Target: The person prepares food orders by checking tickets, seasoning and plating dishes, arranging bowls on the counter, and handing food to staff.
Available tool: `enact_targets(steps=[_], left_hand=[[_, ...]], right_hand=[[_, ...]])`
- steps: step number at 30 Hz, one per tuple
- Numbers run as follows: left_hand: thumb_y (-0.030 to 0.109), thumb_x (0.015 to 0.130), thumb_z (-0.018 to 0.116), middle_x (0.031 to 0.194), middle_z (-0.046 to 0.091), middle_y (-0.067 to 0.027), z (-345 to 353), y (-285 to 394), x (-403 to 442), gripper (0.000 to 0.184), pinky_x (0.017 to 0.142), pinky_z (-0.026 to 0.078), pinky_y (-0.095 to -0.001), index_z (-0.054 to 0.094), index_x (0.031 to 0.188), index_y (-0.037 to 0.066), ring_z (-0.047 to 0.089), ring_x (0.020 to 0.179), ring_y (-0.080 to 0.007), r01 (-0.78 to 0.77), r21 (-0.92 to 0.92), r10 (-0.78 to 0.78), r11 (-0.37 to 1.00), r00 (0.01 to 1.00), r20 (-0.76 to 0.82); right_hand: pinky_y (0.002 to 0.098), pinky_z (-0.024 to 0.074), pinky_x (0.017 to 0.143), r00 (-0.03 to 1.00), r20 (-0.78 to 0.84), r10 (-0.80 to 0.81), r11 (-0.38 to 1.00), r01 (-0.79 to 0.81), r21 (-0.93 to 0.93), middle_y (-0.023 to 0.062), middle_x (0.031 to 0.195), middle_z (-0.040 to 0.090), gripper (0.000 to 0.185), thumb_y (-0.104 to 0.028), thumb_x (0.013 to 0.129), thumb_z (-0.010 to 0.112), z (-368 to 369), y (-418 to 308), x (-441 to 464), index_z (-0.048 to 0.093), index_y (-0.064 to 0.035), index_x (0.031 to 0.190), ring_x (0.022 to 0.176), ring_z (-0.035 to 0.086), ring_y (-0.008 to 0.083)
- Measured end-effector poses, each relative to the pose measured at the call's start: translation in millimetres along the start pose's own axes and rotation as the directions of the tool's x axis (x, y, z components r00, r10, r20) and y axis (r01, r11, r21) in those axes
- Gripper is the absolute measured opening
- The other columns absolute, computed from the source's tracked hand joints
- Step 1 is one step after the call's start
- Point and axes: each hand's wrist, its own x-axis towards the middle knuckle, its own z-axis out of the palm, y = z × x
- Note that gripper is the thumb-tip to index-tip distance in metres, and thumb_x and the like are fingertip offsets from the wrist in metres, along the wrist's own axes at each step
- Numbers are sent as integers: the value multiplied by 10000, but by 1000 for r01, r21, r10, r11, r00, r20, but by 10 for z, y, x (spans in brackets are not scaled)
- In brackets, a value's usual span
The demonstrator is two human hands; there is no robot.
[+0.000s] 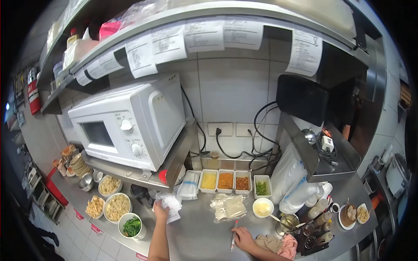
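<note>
My left hand (160, 213) is closed on white paper slips (173, 208), which lie at the back of the steel counter beside a dark lidded cup (141, 195). My right hand (244, 239) rests low on the counter, its fingertips closed at a red-tipped pen (234, 238). A beige cloth (267, 243) and a pink cloth (288, 246) lie by my right wrist. Ahead of the pen is a clear packet of wooden sticks (228, 207). A white bowl with pale yellow contents and a spoon (262, 208) stands to its right.
White tubs of yellow (209, 180), orange, brown and green (261, 188) toppings line the back. Bowls of noodles (117, 207) and leafy greens (132, 226) stand left. A microwave (130, 122) sits on a raised shelf. Sauce bottles (322, 219) and a plate (347, 224) are right.
</note>
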Motion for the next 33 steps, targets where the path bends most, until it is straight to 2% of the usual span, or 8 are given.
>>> enact_targets(steps=[6,8,12,16,19,23,26,33], left_hand=[[475,712,648,1447,42,-287,-762,1559,-611,998,1034,297,-416,116,1404,-9,282,1278,-430,211,590,-408,779,885,222],[587,747,592,1443,157,-252,-980,1928,-457,965,1075,223,-365,203,1384,-25,256,1314,-357,-17,206,-163,978,551,818],[550,841,507,1461,179,-184,-1815,3409,-363,874,1090,181,-372,136,1409,-1,206,1347,-274,-283,-697,752,658,224,620],[456,872,516,1488,119,-134,-2200,4641,185,839,1081,162,-469,30,1428,57,120,1371,-273,-125,-952,876,279,438,200],[525,851,509,1489,60,-151,-2290,5522,628,895,1077,93,-526,-7,1427,75,36,1381,-276,68,-998,761,-17,648,31],[449,777,657,1382,311,-129,-2372,6204,832,800,1040,205,-510,253,1341,50,256,1298,-256,106,-859,540,-500,814,-214],[169,777,715,1134,560,-59,-2354,6544,779,424,834,471,-331,502,1117,32,547,1011,-173,-25,-609,229,-793,914,-336],[127,800,692,962,632,-45,-2218,7073,277,221,759,471,-282,597,970,23,585,862,-131,-24,-624,165,-781,956,-244]], right_hand=[[412,437,786,1000,-11,-25,999,25,-45,162,968,544,336,35,721,500,4,39,-29,561,-41,1043,913,514,351],[408,435,795,1000,-3,-26,998,26,-62,159,980,539,369,34,724,489,14,29,-29,561,-51,1076,921,512,345],[421,428,827,998,66,-10,993,17,-113,144,1017,538,406,-6,754,490,49,75,-38,544,-81,1149,949,511,335],[420,418,879,981,115,156,897,-92,-433,146,1105,533,377,-59,800,489,-52,-130,94,539,-80,1174,1029,500,345],[397,409,912,864,497,-80,989,131,-67,168,1162,525,355,-97,804,521,-772,-490,594,548,-72,1158,1070,491,352],[349,423,906,914,-108,-390,920,383,-83,126,1032,571,300,-3,732,580,-2455,-1927,1340,559,-23,1031,1035,537,277],[403,410,878,618,-346,-706,675,438,-594,175,1070,553,253,39,718,508,-3478,-2496,1953,568,-8,960,1010,521,337],[390,400,879,444,-253,-860,310,59,-949,84,1172,534,416,5,714,512,-4394,-2483,2984,545,-53,1125,1099,494,256]])
